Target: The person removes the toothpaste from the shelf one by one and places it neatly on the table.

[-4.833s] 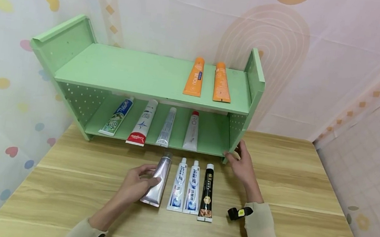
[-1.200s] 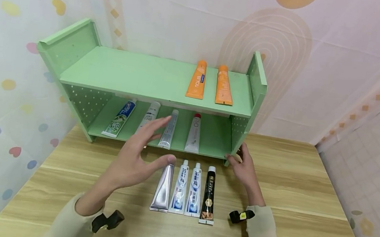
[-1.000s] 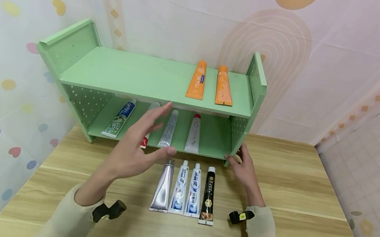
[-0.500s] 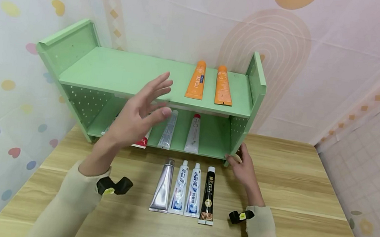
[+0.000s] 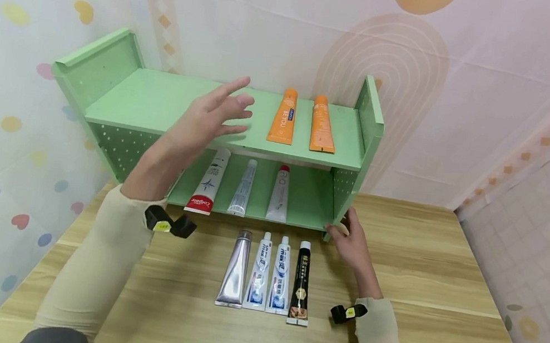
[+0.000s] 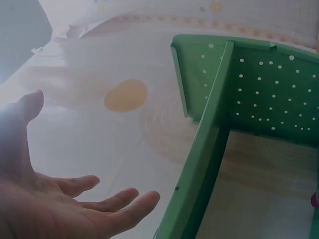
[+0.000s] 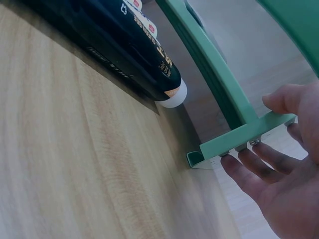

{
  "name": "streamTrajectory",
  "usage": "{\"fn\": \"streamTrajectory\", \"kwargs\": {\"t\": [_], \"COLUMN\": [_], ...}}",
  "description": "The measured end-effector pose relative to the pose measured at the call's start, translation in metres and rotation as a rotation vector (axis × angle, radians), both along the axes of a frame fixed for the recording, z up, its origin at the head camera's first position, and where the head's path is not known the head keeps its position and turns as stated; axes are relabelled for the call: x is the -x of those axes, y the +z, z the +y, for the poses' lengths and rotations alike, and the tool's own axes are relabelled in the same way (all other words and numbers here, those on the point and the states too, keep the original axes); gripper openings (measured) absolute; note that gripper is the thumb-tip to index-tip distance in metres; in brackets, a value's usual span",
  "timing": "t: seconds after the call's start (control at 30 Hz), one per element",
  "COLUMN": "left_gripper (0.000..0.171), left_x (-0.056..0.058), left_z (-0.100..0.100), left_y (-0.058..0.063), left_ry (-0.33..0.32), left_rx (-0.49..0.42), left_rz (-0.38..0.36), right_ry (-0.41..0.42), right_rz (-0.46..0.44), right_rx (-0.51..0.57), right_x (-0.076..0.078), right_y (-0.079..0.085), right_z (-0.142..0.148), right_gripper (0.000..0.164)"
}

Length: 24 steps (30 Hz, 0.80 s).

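My left hand [image 5: 205, 116], fingers spread and holding nothing, hovers over the upper board of the green shelf [image 5: 147, 94], left of two orange tubes, one [image 5: 282, 119] printed BEYOU and the other [image 5: 322, 127] beside it. In the right wrist view my right hand [image 7: 289, 184] grips the shelf's right side panel, thumb on one face and fingers on the other. In front of the shelf lie a silver tube [image 5: 234, 270], two white-and-blue toothpaste tubes [image 5: 259, 276] and a black toothpaste tube [image 5: 300, 286], side by side with caps toward the shelf.
The lower board carries a red-and-white Colgate tube [image 5: 208, 184], a slim pale tube [image 5: 243, 188] and a red-capped tube [image 5: 279, 194]. My left forearm hides the board's left part. A patterned cloth [image 5: 279, 32] hangs right behind the shelf. Everything stands on a wooden table [image 5: 426, 265].
My left hand let go of the silver tube, leaving it beside the white-and-blue ones, then rose past the lower board to above the upper one. My right hand has stayed at the side panel.
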<state>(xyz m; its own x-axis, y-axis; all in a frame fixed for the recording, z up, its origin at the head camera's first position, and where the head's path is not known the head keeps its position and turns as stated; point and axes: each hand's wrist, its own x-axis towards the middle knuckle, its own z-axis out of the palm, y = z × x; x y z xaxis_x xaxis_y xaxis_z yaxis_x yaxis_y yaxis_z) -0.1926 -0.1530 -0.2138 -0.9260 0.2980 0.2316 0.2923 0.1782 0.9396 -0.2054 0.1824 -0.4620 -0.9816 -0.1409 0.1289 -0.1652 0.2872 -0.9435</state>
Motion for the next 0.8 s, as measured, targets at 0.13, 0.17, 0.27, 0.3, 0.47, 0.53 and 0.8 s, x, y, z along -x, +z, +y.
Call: {"fn": "streamTrajectory", "kwargs": {"t": [0.13, 0.17, 0.27, 0.3, 0.47, 0.53, 0.8], "left_gripper": [0.072, 0.075, 0.083, 0.084, 0.083, 0.083, 0.093], "left_x": [0.014, 0.018, 0.029, 0.032, 0.051, 0.059, 0.082], "left_z": [-0.001, -0.001, -0.002, -0.002, -0.006, -0.005, 0.006], "left_y": [0.010, 0.012, 0.018, 0.020, 0.026, 0.028, 0.033], "left_ry": [0.007, 0.009, 0.011, 0.008, -0.006, -0.002, 0.096], "left_rx": [0.074, 0.093, 0.137, 0.143, 0.098, 0.066, 0.088], "left_rz": [-0.075, -0.098, -0.175, -0.198, -0.289, -0.322, -0.456], "right_ry": [-0.007, -0.008, -0.004, 0.000, 0.006, 0.003, 0.006], "right_rz": [-0.002, -0.002, -0.004, -0.005, -0.006, -0.004, -0.006], "right_rx": [-0.002, -0.001, 0.002, 0.004, 0.004, 0.004, 0.006], "right_x": [0.000, 0.001, 0.000, 0.000, 0.000, 0.000, 0.000], "right_y": [0.002, 0.002, 0.002, 0.002, 0.000, 0.000, -0.001], "right_z": [0.000, -0.001, -0.001, -0.002, -0.002, -0.002, -0.001], "right_gripper": [0.069, 0.069, 0.068, 0.068, 0.068, 0.068, 0.067]}}
